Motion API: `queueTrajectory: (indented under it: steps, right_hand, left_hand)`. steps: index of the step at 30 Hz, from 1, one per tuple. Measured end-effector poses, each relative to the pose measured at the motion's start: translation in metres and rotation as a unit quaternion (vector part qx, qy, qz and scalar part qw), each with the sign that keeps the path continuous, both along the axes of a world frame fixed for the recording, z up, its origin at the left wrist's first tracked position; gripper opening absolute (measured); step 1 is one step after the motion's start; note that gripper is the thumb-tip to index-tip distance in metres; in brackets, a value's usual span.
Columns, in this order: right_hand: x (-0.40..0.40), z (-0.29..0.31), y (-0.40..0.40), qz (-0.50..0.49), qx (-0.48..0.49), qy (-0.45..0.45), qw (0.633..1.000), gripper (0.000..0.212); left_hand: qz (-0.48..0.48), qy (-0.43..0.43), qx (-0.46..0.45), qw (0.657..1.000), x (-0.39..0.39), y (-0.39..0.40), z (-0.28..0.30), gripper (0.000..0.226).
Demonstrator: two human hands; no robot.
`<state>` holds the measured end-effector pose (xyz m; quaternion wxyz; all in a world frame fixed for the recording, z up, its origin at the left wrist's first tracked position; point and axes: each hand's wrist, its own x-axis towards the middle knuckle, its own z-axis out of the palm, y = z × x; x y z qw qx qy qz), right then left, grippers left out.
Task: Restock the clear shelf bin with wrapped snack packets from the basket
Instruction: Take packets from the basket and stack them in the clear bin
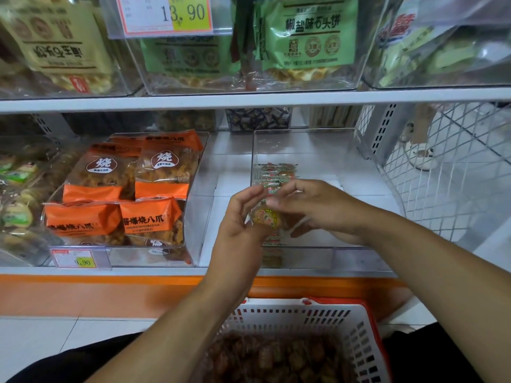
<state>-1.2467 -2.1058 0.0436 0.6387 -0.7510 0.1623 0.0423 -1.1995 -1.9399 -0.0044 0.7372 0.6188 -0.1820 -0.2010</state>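
Both my hands pinch one wrapped snack packet [267,217] over the clear bin [359,167]: left hand [240,219], right hand [309,205]; the basket [345,322] sits below.

Orange foil snack bags [124,189] fill a neighbouring transparent tub above a yellow price tag [80,259], while green printed biscuit bags [307,34] sit higher beside white wire mesh panelling [448,172].
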Motion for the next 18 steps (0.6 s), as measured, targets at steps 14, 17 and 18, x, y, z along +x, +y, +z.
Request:
queueTrajectory:
  steps: [14, 17, 18]
  right_hand:
    - [0.014, -0.046, -0.037, 0.001, -0.372, 0.04, 0.927, 0.026]
    - [0.026, -0.064, -0.033, -0.027, -0.397, 0.035, 0.917, 0.03]
    - [0.029, -0.068, -0.032, -0.045, -0.403, 0.037, 0.913, 0.032]
  left_hand:
    - [-0.133, -0.493, 0.399, 0.762, -0.027, 0.004, -0.024, 0.078]
    - [-0.134, -0.544, 0.464, 0.686, -0.031, 0.001, -0.025, 0.077]
    - [-0.131, -0.547, 0.469, 0.681, -0.031, 0.0, -0.025, 0.075]
